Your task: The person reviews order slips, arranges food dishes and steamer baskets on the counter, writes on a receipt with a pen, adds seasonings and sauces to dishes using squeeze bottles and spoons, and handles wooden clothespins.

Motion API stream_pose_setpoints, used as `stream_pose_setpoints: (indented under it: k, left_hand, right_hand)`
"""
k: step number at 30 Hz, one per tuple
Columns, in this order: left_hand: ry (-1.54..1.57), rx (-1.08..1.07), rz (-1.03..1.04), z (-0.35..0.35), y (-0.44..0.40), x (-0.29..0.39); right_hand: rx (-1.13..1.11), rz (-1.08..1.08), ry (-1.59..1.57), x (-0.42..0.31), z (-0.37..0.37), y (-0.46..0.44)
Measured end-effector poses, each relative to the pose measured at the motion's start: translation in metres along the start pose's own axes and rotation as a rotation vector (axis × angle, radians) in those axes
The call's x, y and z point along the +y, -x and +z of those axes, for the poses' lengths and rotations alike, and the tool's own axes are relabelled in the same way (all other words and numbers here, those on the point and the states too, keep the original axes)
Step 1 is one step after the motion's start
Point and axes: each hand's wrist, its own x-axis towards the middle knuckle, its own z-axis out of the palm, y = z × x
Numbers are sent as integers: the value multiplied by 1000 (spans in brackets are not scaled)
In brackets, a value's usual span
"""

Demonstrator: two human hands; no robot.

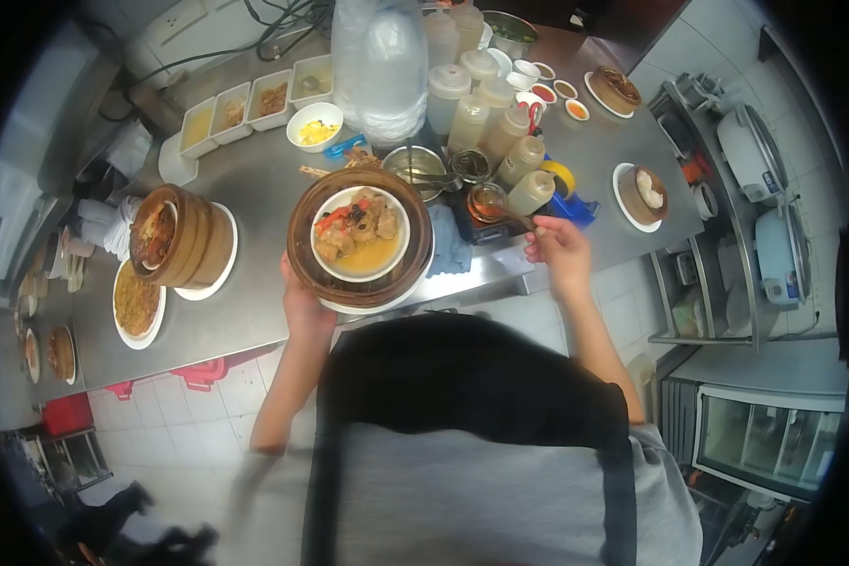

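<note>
My left hand (307, 307) grips the lower left edge of a round bamboo steamer (302, 231), with some fingers hidden by it. A white plate (387, 304) lies under the steamer. Inside the steamer sits a white bowl (360, 274) of meat pieces, red pepper and yellowish broth. My right hand (561, 255) is to the right, its fingers pinched on a thin handle (523, 220) that points towards a glass jar (488, 201) of reddish sauce. What the far end of the handle looks like is too small to tell.
Stacked steamers (203, 241) and an oval plate of yellow food (140, 304) stand left. Squeeze bottles (530, 191), a metal pot (413, 168) and a blue tape dispenser (574, 209) are behind the jar. Two plated steamers (640, 196) are at the right. The counter's front edge (208, 357) runs before me.
</note>
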Motion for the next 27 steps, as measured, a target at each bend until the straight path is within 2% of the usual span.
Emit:
stream_pose_setpoints:
  k: [4,7,10,13,22,25,27]
  left_hand:
    - [-17,47,-33,4,-7,-6]
    - [-41,45,-31,11,-6,-8]
    - [-47,27,-35,15,-8,-11]
    - [-46,17,-41,14,-9,-14]
    - [-93,19,-32,10,-14,-18]
    - [-96,10,-41,15,-15,-20]
    - [-53,-18,-50,19,-16,-20]
  right_hand:
    - [-5,-17,-15,-5,-2,4]
    - [-5,-142,272,-10,7,-5]
    - [31,-498,732,-13,23,-17]
    - [50,-471,904,-10,36,-20]
    - [157,127,-18,0,-7,-20]
    - [180,220,-192,5,-23,-15]
    - [145,157,-266,0,-29,-13]
